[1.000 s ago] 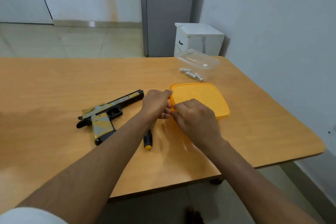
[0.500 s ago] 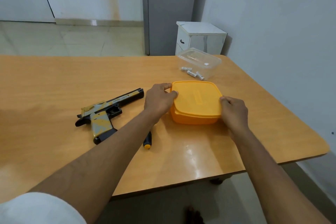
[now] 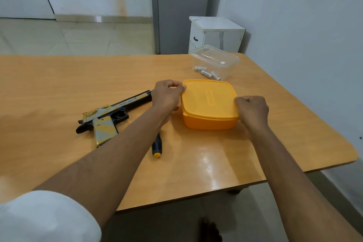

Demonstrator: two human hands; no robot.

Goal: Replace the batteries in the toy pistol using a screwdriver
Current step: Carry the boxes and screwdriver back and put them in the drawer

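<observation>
An orange lidded box [image 3: 209, 107] stands on the wooden table [image 3: 59, 84]. My left hand [image 3: 167, 96] grips its left rim, and my right hand [image 3: 252, 111] grips its right rim. The toy pistol [image 3: 110, 117], black with yellow and grey camouflage, lies on its side to the left of my left arm. A screwdriver with a black and yellow handle [image 3: 157, 146] lies beside that forearm, its shaft hidden under the arm. Three white batteries [image 3: 207, 72] lie inside a clear plastic container [image 3: 215, 61] behind the orange box.
The table's right edge [image 3: 334, 124] curves close to a grey wall. A small white cabinet [image 3: 216, 33] stands on the floor behind the table. A foot [image 3: 211, 230] shows below the near table edge.
My hands moved apart from the near-left edge of the orange lid to opposite sides of the box. The box, seen flat a second ago, now shows its front wall with the lid on top.
</observation>
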